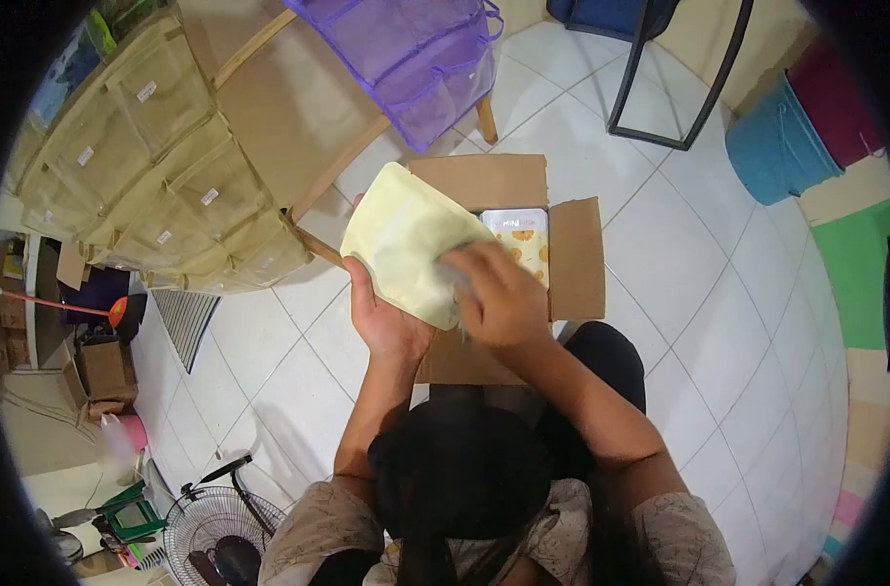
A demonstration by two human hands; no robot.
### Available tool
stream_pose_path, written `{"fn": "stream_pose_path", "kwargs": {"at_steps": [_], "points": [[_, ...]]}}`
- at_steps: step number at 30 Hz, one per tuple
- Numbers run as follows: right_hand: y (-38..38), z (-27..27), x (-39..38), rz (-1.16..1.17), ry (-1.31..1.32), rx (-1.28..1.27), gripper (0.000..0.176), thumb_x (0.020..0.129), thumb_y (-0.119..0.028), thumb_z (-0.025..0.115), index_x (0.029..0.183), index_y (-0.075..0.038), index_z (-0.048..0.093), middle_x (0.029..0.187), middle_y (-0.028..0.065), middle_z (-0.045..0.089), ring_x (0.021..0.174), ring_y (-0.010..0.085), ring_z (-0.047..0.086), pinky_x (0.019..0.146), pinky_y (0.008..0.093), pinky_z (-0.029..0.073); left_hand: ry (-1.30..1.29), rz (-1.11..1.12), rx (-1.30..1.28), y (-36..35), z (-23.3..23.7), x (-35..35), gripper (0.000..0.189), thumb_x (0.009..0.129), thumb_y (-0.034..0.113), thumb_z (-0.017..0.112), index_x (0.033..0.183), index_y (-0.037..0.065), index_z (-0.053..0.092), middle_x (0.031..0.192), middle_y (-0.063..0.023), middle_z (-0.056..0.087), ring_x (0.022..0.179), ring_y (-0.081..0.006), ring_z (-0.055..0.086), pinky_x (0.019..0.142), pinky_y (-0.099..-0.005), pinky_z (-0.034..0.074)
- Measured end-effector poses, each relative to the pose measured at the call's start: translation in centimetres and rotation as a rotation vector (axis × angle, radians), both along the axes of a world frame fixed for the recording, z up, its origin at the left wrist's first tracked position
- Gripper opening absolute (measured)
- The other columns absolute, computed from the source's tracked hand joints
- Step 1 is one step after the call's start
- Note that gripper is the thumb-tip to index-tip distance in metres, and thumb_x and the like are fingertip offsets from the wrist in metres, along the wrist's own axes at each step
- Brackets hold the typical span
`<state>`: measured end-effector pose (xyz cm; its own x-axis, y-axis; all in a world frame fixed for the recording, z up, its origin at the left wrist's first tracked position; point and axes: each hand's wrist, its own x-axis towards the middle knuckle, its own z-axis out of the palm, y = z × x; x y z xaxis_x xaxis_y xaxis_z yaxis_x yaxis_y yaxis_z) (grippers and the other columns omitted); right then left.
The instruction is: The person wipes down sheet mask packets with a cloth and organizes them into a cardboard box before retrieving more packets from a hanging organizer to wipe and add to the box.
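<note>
My left hand (386,322) holds a pale yellow flat piece (396,225) with rounded corners, tilted above an open cardboard box. Its thumb lies along the near left edge, and most of its fingers are hidden behind. My right hand (504,293) is curled over the right part of the yellow piece and smeared by motion. Under its fingers shows a blurred grey, cloth-like piece (453,269) against the yellow surface. The cardboard box (577,259) stands on the floor with its flaps folded out. Inside lies a white item with an orange flower pattern (523,244), partly covered by my right hand.
Beige pocket organizers (162,156) and a purple one (406,68) hang on a wooden frame at the upper left. A fan (220,537) stands at the lower left. A blue bucket (772,146) and a black metal frame (650,132) are at the upper right on white floor tiles (679,264).
</note>
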<state>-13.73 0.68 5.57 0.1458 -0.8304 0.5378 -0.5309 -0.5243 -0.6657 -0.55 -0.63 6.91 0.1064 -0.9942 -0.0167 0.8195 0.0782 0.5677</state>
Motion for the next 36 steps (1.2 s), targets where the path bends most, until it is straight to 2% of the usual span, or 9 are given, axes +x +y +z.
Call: {"fn": "stream_pose_path", "kwargs": {"at_steps": [3, 9, 15, 16, 18, 21, 23, 30, 36], "points": [[-1.0, -1.4, -0.4, -0.071, -0.068, 0.043, 0.036, 0.078, -0.008, 0.064, 0.113, -0.007, 0.060, 0.107, 0.0116, 0.058, 0.087, 0.0317, 0.064, 0.072, 0.0400, 0.053, 0.112, -0.166, -0.113, 0.1, -1.3, 1.0, 0.059, 0.104, 0.046, 0.027, 0.147, 0.005, 0.030, 0.144, -0.0144, 0.043, 0.129, -0.0318, 0.045, 0.109, -0.0467, 0.036], [2.8, -3.7, -0.3, 0.128, 0.037, 0.091, 0.041, 0.080, -0.022, 0.072, 0.116, -0.008, 0.059, 0.114, 0.0132, 0.056, 0.092, 0.0339, 0.063, 0.077, 0.0426, 0.054, 0.042, -0.123, 0.438, -1.3, -2.1, 1.8, 0.060, 0.103, 0.048, 0.029, 0.141, 0.003, 0.037, 0.137, -0.0159, 0.049, 0.126, -0.0325, 0.048, 0.107, -0.0471, 0.037], [3.8, -7.7, -1.7, -0.054, 0.034, 0.328, 0.039, 0.083, -0.024, 0.071, 0.115, -0.005, 0.060, 0.105, 0.0147, 0.062, 0.091, 0.0381, 0.064, 0.078, 0.0416, 0.053, -0.030, -0.388, 0.447, -1.2, -4.7, -0.1, 0.061, 0.103, 0.051, 0.028, 0.143, 0.006, 0.037, 0.139, -0.0151, 0.045, 0.130, -0.0306, 0.042, 0.109, -0.0462, 0.032], [3.9, -9.0, -1.4, -0.137, -0.030, 0.388, 0.037, 0.085, -0.024, 0.069, 0.114, -0.004, 0.060, 0.103, 0.0136, 0.064, 0.090, 0.0356, 0.065, 0.077, 0.0397, 0.053, -0.050, -0.402, 0.547, -1.4, -3.5, -0.8, 0.063, 0.102, 0.053, 0.028, 0.145, 0.008, 0.036, 0.144, -0.0159, 0.040, 0.135, -0.0304, 0.035, 0.113, -0.0428, 0.026], [4.1, -11.9, -0.8, -0.306, -0.156, 0.503, 0.032, 0.089, -0.022, 0.066, 0.114, -0.002, 0.061, 0.100, 0.0114, 0.067, 0.088, 0.0306, 0.066, 0.075, 0.0358, 0.052, -0.483, -0.403, 0.336, -1.6, -5.4, -1.6, 0.060, 0.101, 0.051, 0.033, 0.145, 0.010, 0.038, 0.149, -0.0145, 0.036, 0.139, -0.0311, 0.031, 0.114, -0.0457, 0.024], [2.9, -12.8, -1.8, -0.306, -0.893, 0.811, 0.025, 0.095, -0.016, 0.060, 0.116, -0.002, 0.059, 0.101, 0.0085, 0.068, 0.087, 0.0202, 0.068, 0.074, 0.0316, 0.052, -1.287, -0.369, -0.105, -2.2, -10.4, -1.9, 0.056, 0.098, 0.042, 0.045, 0.147, 0.014, 0.037, 0.157, -0.0154, 0.025, 0.145, -0.0382, 0.018, 0.114, -0.0569, 0.013], [2.6, -13.5, -2.2, -0.330, -1.032, 0.872, 0.023, 0.096, -0.015, 0.058, 0.116, -0.003, 0.058, 0.102, 0.0067, 0.067, 0.087, 0.0172, 0.067, 0.073, 0.0317, 0.053, -1.784, -0.359, -0.369, -2.5, -11.9, -3.4, 0.058, 0.095, 0.036, 0.053, 0.147, 0.014, 0.037, 0.158, -0.0189, 0.020, 0.146, -0.0419, 0.014, 0.113, -0.0630, 0.008], [1.8, -17.3, -3.0, -0.420, -1.289, 1.072, 0.024, 0.095, -0.016, 0.059, 0.116, -0.004, 0.058, 0.103, 0.0085, 0.067, 0.087, 0.0193, 0.067, 0.075, 0.0340, 0.054, -1.843, -0.653, -0.482, -7.0, -19.6, -6.2, 0.063, 0.094, 0.048, 0.048, 0.148, 0.019, 0.036, 0.160, -0.0171, 0.014, 0.146, -0.0434, 0.009, 0.113, -0.0637, 0.006], [4.4, -12.3, -5.2, -0.114, -1.494, 1.382, 0.031, 0.093, -0.021, 0.063, 0.117, -0.001, 0.061, 0.107, 0.0088, 0.068, 0.095, 0.0194, 0.066, 0.083, 0.0327, 0.052, -2.116, -0.367, -0.716, -7.3, -20.6, -6.1, 0.070, 0.091, 0.054, 0.052, 0.149, 0.019, 0.036, 0.159, -0.0155, 0.018, 0.146, -0.0403, 0.012, 0.115, -0.0595, 0.012]]}}
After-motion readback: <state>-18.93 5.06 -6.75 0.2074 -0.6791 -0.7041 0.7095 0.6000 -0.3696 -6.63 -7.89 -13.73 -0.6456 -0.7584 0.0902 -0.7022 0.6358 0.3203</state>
